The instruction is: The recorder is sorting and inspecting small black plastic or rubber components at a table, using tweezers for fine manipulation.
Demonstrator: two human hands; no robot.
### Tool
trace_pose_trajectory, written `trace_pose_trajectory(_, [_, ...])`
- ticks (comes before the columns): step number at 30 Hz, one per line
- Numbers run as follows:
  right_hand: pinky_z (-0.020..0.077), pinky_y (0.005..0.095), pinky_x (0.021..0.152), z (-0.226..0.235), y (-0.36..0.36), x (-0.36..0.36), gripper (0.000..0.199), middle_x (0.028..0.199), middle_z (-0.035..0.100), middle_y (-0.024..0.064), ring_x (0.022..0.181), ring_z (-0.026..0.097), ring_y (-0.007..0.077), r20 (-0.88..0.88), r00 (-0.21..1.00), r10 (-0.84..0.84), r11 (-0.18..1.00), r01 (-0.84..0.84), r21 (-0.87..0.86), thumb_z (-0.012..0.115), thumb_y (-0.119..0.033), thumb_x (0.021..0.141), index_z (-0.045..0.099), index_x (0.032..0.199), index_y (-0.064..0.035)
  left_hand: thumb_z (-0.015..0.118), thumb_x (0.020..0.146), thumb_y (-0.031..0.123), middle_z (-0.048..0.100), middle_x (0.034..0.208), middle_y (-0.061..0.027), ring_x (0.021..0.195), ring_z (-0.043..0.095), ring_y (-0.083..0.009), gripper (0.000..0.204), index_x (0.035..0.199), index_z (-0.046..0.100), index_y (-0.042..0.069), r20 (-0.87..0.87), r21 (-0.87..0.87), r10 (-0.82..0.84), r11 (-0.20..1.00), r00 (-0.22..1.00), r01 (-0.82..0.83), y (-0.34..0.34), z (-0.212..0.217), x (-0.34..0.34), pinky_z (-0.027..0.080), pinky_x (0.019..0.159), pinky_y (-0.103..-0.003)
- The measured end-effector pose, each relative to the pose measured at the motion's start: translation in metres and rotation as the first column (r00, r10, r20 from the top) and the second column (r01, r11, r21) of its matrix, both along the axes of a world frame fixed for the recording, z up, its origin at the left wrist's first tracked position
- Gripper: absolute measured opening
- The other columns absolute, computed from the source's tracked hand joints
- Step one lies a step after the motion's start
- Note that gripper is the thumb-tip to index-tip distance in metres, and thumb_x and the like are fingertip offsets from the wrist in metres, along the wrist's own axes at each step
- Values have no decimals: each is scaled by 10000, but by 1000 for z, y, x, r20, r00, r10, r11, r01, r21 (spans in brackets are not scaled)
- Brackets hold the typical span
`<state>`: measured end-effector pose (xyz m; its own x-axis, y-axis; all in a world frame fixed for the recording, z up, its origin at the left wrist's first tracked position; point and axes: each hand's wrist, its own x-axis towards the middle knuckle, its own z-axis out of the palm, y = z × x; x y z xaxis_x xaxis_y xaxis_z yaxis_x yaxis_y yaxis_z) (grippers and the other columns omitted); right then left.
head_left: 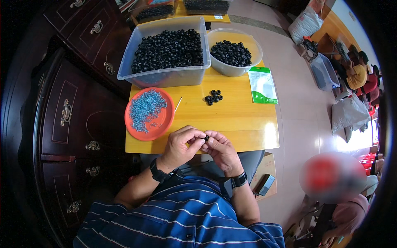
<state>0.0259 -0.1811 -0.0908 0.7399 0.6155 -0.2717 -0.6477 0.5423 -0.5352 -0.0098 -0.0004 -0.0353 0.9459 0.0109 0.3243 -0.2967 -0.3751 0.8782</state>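
Both hands meet over the table's near edge. My left hand [182, 144] is closed, its thumb and fingertips pinching a small black round part [206, 138]. My right hand [223, 152] grips the same part from the other side. Fingertips cover most of it, so its detail is hidden. Ahead on the yellow table [186, 124] lies a loose cluster of several black round parts with holes [214, 97]. To the left, an orange plate [168, 124] holds many small bluish, shiny metal pieces [144, 108]. A thin pale stick [178, 104] lies beside the plate.
Toward the back stand a large clear bin [165, 78] and a round tub [231, 71], both filled with black parts. A green and white packet [263, 85] lies at the right edge. Dark drawers [66, 111] flank the left; people [356, 76] sit far right.
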Motion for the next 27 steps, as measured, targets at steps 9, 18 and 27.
trace_pose_trajectory(9, [602, 316, 891, -6, -4, 2, 236, 1080, 716, 65, 943, 724, 163, -85, 996, 42, 987, -28, 158, 628, -124, 1031, 621, 1252, -41, 725, 864, -43, 693, 959, -103, 795, 715, -199, 120, 973, 701, 1, 10, 32, -32, 999, 999, 32, 6, 11, -2, 569, 680, -290])
trace_pose_trajectory(18, [604, 329, 916, -5, -1, 0, 234, 1086, 719, 74, 977, 733, 178, -84, 995, 46, 987, -32, 157, 627, -125, 1032, 620, 1253, -49, 746, 831, -64, 686, 1060, -121, 879, 701, -195, 169, 985, 711, -4, 85, 118, -41, 992, 996, 30, 7, 2, -1, 580, 723, -280])
trace_pose_trajectory(27, [607, 318, 894, -6, -1, -1, 230, 1074, 721, 70, 951, 730, 167, -81, 996, 46, 986, -32, 164, 635, -134, 1029, 624, 1242, -49, 755, 815, -67, 694, 1006, -121, 873, 697, -216, 170, 962, 700, -3, 121, 113, -55, 993, 991, 41, 5, 1, 2, 566, 723, -295])
